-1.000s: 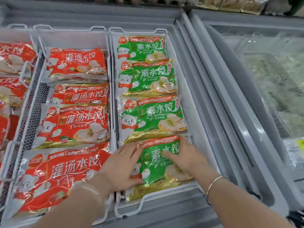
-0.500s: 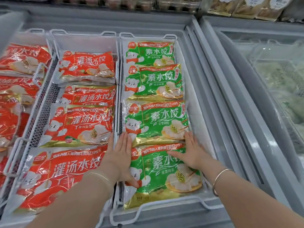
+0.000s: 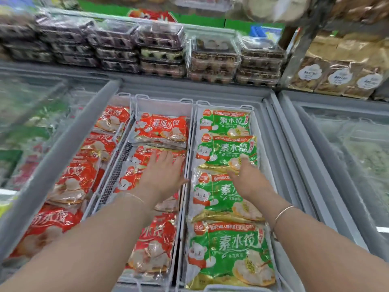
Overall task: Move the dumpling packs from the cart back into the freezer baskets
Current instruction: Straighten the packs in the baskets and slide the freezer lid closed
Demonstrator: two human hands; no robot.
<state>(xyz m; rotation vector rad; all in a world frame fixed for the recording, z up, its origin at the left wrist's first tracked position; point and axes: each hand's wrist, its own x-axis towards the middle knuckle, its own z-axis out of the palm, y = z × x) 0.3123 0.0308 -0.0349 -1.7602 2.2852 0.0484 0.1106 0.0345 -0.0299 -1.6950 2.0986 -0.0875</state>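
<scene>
Both hands flat and open over the freezer, fingers spread, gripping nothing. Left hand [image 3: 163, 175] lies palm-down on the red dumpling packs [image 3: 160, 129] in the middle basket [image 3: 162, 102], over the second and third packs from the far end. Right hand [image 3: 249, 180] is palm-down over the green dumpling packs [image 3: 228, 253] in the right basket [image 3: 223, 105], fingertips [image 3: 242, 160] at the near edge of the second pack, palm over the third; can't tell if it's actually pressing or just above. Green packs: four in a row, overlapping like shingles, near one fully visible. Red packs in the middle basket overlap the same way; the near one is partly hidden by the left forearm. A third basket [image 3: 117, 131] to the left also holds red packs, partly under the grey sliding lid frame [image 3: 69, 148]. Thin bracelet [image 3: 284, 211] on the right wrist. Behind the freezer: stacked clear egg cartons [image 3: 212, 57] on a shelf, tan bagged goods [image 3: 336, 76] at far right. Neighbouring freezer lid [image 3: 347, 148] at right is closed, glass frosted. Cart not in view.
</scene>
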